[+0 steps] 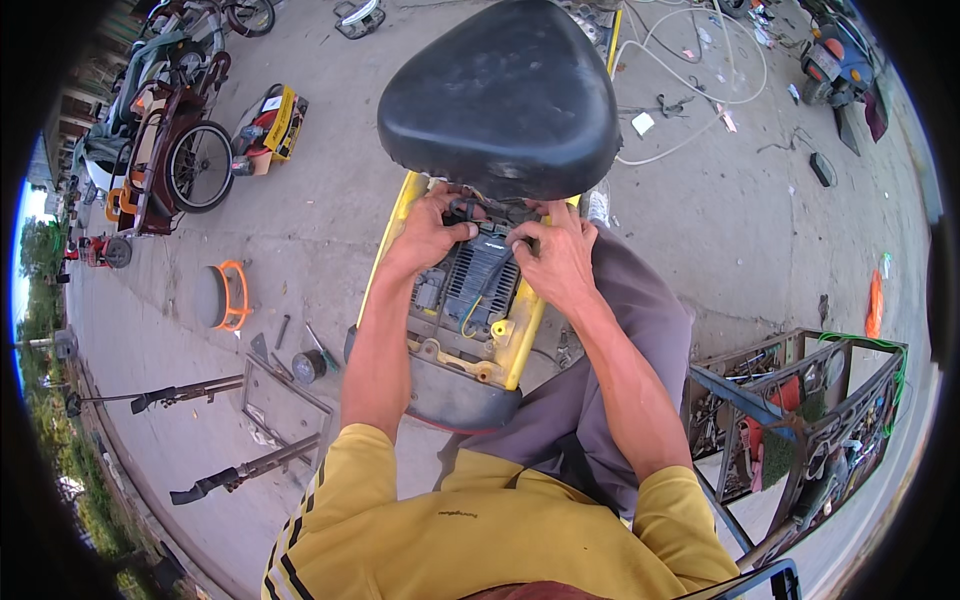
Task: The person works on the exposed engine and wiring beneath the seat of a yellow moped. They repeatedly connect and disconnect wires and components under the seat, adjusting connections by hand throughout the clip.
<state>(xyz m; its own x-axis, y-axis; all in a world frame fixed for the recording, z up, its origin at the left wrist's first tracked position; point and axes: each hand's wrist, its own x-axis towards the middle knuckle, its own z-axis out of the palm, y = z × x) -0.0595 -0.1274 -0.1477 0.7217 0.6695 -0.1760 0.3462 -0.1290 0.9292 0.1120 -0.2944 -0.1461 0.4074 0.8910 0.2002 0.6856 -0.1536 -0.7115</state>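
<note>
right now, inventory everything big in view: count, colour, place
wide padded seat: 1, black, top centre
tubular metal frame: 1, yellow, beneath the seat
finned metal unit: 1, dark grey, inside the frame
wheeled cargo cycle: 1, maroon, upper left
round stool: 1, orange and grey, left
low metal stand: 1, dark, lower left
rounded scooter: 1, blue, upper right
thin looped hose: count unclear, whitish, upper right
open metal tool rack: 1, dark, lower right
cloth shirt: 1, yellow, bottom centre
loose trousers: 1 pair, grey, right of the frame
left hand: 1, bare, at the seat's near edge
right hand: 1, bare, same edge
</note>
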